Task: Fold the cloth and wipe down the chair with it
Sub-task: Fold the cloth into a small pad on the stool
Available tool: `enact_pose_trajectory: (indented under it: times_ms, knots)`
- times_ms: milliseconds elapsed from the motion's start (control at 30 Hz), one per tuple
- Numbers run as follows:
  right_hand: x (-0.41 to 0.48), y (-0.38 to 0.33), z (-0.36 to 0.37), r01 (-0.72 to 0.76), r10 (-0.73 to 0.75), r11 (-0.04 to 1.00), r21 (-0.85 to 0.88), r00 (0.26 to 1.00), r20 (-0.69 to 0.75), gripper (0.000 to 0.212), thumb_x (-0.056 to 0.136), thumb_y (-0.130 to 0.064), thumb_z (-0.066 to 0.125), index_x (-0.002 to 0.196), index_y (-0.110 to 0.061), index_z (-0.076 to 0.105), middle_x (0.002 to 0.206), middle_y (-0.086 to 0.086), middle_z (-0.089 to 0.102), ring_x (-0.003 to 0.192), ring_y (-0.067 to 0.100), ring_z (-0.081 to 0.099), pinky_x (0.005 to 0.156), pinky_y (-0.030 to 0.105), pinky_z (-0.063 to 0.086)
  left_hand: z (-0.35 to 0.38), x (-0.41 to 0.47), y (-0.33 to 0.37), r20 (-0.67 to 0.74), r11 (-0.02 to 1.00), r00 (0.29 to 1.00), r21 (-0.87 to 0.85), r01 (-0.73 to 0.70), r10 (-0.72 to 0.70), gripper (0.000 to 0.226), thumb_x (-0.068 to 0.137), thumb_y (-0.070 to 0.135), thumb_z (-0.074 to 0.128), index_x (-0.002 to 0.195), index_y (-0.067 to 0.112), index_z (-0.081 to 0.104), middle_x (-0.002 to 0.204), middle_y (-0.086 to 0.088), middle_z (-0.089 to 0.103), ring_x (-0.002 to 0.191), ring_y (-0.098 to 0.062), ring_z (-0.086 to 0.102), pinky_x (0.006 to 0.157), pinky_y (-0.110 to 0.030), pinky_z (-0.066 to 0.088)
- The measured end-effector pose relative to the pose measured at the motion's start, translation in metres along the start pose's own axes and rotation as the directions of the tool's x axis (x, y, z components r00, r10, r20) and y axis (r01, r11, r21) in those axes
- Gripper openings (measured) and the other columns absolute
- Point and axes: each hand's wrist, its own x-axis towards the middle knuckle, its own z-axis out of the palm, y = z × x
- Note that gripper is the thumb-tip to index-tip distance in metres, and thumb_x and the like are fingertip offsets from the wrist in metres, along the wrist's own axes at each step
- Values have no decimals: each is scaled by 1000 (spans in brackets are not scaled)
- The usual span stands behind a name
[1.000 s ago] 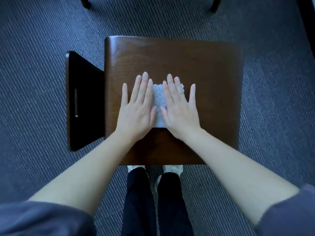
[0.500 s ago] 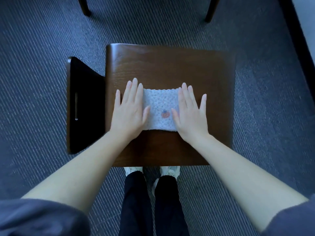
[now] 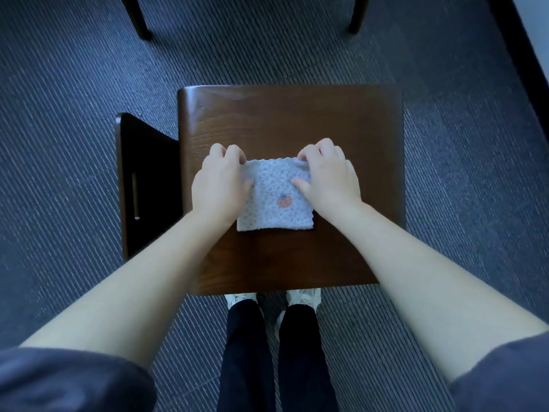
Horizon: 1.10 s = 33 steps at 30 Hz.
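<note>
Left hand (image 3: 218, 185) curls its fingers over the far left corner of the small pale-blue textured cloth with a red fruit motif (image 3: 276, 203), which lies flat in the middle of the dark brown wooden chair seat (image 3: 297, 120). Right hand (image 3: 328, 176) pinches the far right corner likewise. To me this looks like the folding step, with wiping not begun. Next, both corners want lifting together and carrying to the near edge, kept level.
</note>
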Motion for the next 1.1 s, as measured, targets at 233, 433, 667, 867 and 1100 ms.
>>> enact_pose_trajectory:
  times_ms: [233,433,667,867,1100]
  knots:
    - [-5,-4,-16,-299,162,743,598,948,273,25,83,-18,62,107,-24,54,93,-5,60,77,10,57,65,27,49,-18,5,10,234,885,959,-396,243,-158,25,85,7,59,104,20,48,86,6,54,77,-10,52,60,-24,42]
    - [-33,-8,-66,-561,172,196,804,827,535,18,89,-17,65,107,-15,68,105,2,71,97,18,69,89,40,55,-61,-18,22,421,617,891,-658,430,-172,3,90,17,66,88,17,68,94,-2,71,84,-17,69,65,-27,55]
    - [-90,-37,-170,-527,171,-58,848,832,528,18,96,-18,57,110,-10,63,98,6,71,85,18,70,73,36,57,-164,-83,73,469,546,872,-697,464,-142,19,94,33,64,97,15,69,91,-1,73,79,-16,69,64,-29,54]
    - [-151,-50,-237,-587,45,-64,807,806,590,15,97,-14,55,109,-10,63,92,5,70,72,14,67,61,29,55,-227,-141,103,424,480,891,-755,448,-165,9,93,17,65,97,10,70,101,-13,74,90,-27,72,82,-42,58]
    - [-182,-77,-320,-452,-12,95,887,891,455,13,97,-18,55,108,-17,62,102,4,72,88,17,69,69,34,58,-306,-192,123,389,402,913,-821,404,-123,15,96,22,61,102,10,69,88,-8,71,79,-26,62,71,-38,48]
